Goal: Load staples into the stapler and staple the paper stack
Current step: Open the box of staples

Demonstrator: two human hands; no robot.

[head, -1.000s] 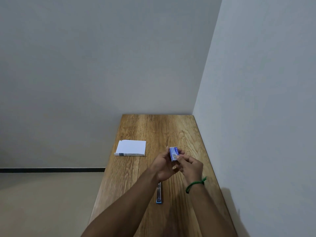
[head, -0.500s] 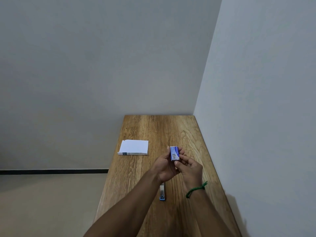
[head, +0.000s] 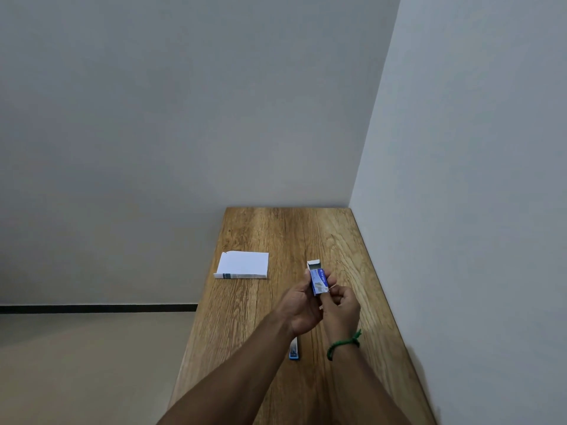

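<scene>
My left hand (head: 299, 306) holds a small blue staple box (head: 318, 280) upright above the table, its top flap (head: 313, 264) standing open. My right hand (head: 342, 306), with a green band on the wrist, has its fingers at the box's lower end. A blue and silver stapler (head: 294, 349) lies on the wooden table (head: 260, 308) below my left wrist, partly hidden by it. The white paper stack (head: 243, 265) lies at the table's left edge, further away.
The table runs along a white wall (head: 460, 210) on its right and ends at a grey wall at the back. Its left edge drops to a beige floor (head: 92, 363).
The top flap of the staple box has come open. My right hand has slid down to the lower end of the box. The view has shifted slightly.
</scene>
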